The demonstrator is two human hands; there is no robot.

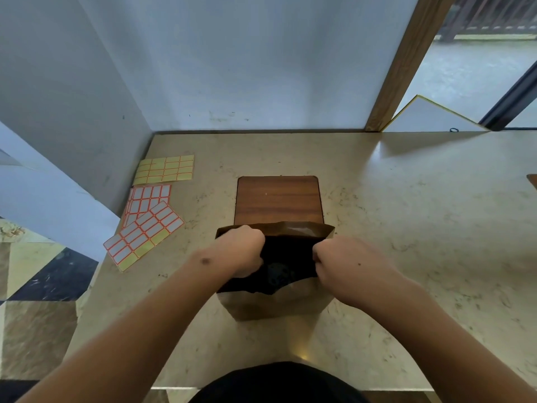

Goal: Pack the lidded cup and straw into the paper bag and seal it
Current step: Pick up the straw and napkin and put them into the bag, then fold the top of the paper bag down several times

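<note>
On the far left of the table [406, 228] lay sticker sheets [145, 222]. Next, the left hand [241, 251] pinched the brown paper bag's [276, 303] left rim. Right of that, the right hand [345, 269] pinched its right rim, holding the standing bag open. Its inside was too dark to see.

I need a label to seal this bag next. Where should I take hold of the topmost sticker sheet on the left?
Judging from the view, grip the sticker sheet at its near-left corner, coming from the table's left edge. It lies flat and tilted, its far end overlapping another sheet, while that corner seems to reach the counter edge, so a finger could likely slip beneath.
</note>
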